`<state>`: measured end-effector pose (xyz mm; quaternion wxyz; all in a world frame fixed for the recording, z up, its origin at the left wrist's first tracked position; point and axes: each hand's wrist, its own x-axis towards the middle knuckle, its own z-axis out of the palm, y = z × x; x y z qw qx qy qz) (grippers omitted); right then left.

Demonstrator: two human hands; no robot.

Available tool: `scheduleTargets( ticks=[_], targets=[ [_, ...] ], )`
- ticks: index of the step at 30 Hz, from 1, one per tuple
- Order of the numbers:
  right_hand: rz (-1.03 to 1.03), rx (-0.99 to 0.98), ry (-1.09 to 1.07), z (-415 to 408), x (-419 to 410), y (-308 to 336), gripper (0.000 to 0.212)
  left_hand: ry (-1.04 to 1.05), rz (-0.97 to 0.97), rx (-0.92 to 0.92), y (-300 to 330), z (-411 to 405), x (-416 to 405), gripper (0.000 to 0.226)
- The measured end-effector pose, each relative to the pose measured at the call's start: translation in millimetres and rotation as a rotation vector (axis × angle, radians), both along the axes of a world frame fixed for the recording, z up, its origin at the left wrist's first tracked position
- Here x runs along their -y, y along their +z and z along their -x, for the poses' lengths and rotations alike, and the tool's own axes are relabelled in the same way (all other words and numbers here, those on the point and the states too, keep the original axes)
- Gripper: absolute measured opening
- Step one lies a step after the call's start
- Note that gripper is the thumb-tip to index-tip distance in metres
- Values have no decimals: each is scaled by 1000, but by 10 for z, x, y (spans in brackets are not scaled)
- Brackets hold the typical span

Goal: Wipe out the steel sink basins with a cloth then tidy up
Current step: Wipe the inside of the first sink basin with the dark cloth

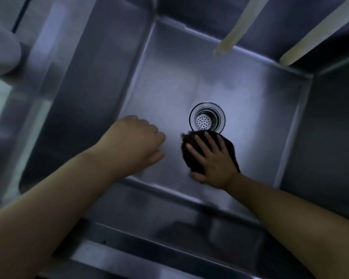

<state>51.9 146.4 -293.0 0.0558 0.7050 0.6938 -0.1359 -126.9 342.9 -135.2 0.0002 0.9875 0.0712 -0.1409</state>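
I look straight down into a deep steel sink basin (189, 81). My right hand (214, 160) lies flat with spread fingers on a dark brown cloth (230, 147), pressing it to the basin floor just in front of the round drain strainer (207, 117). My left hand (137, 141) rests on the basin floor to the left of the cloth, fingers curled under, holding nothing that I can see. Both forearms reach down over the front rim.
Two pale tubes hang in over the back wall, one yellowish (236, 29) and one whitish (318, 31). A grey rounded object (2, 49) sits at the upper left beside the steel divider (54, 77). The front rim (141, 252) runs below my arms.
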Motion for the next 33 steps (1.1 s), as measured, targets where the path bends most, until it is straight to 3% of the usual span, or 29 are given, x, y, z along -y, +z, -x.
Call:
scheduleTargets(
  ticks=[8, 12, 20, 27, 33],
  targets=[
    [-91, -5, -184, 680, -1040, -275, 77, 201, 31, -114, -328, -54, -86, 33],
    [-130, -81, 32, 782, -545, -286, 73, 142, 3, -111, -335, -67, 7, 27],
    [-93, -24, 153, -10, 571, -199, 75, 202, 94, -181, -435, -27, -37, 34],
    [-129, 75, -85, -774, 256, -200, 74, 253, 158, -185, -480, -57, -39, 40],
    [-127, 139, -259, -1381, -279, -210, 75, 263, 157, -206, -465, -97, -8, 30]
  ],
)
